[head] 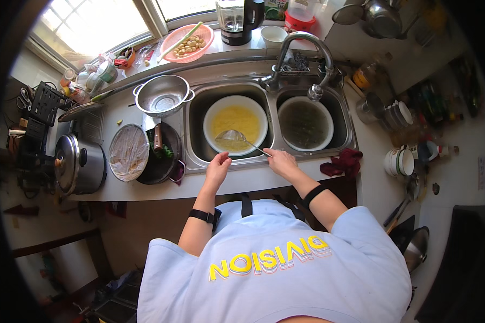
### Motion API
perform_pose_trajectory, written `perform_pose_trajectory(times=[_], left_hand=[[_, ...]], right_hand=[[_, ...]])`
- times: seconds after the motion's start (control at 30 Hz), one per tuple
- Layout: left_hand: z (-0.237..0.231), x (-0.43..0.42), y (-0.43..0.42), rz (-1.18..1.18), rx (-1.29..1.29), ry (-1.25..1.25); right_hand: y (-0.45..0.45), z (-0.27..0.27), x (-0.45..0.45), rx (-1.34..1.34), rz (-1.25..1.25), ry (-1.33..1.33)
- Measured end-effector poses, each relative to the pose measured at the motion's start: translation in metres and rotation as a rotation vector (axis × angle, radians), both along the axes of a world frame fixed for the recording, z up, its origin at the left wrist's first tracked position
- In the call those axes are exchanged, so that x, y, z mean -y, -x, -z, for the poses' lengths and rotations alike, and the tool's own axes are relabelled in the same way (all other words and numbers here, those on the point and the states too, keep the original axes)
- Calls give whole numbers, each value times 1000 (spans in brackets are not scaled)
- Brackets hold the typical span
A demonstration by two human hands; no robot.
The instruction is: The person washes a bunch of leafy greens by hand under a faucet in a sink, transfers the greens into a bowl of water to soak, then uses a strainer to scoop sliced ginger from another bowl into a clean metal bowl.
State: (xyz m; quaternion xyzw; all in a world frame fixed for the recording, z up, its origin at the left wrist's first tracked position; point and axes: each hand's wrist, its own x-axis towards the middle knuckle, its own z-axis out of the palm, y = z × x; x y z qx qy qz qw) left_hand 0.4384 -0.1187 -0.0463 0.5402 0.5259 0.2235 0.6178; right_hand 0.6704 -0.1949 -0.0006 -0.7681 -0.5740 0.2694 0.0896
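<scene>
My right hand grips the thin handle of a metal skimmer. Its bowl rests in yellow liquid, which fills much of a white basin in the left sink bowl. My left hand hovers by the sink's front rim, near the basin, its fingers loosely curled and nothing visible in them. Beside it, in the right sink bowl, another white basin contains dark, murky water.
The faucet arches over the right bowl. A steel colander, a dark pan with a knife across it, a film-covered bowl and a pot stand left. A dark red cloth lies right of the sink.
</scene>
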Motion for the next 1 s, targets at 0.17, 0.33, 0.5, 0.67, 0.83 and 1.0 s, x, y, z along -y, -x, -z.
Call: perform_pose_trajectory(times=[0.17, 0.33, 0.5, 0.67, 0.83, 1.0], left_hand=[[9, -22, 49, 43, -53, 6], [44, -22, 79, -54, -78, 21], [45, -27, 73, -48, -63, 39], [47, -26, 68, -84, -130, 58], [53, -25, 56, -157, -237, 69], [61, -16, 55, -234, -322, -34]], right_hand=[[44, 7, -47, 19, 167, 33], [48, -19, -70, 29, 339, -33], [47, 31, -73, -15, 228, 45], [32, 26, -35, -154, 165, 59], [-15, 5, -18, -335, 186, 150], [-41, -41, -10, -433, 127, 130]])
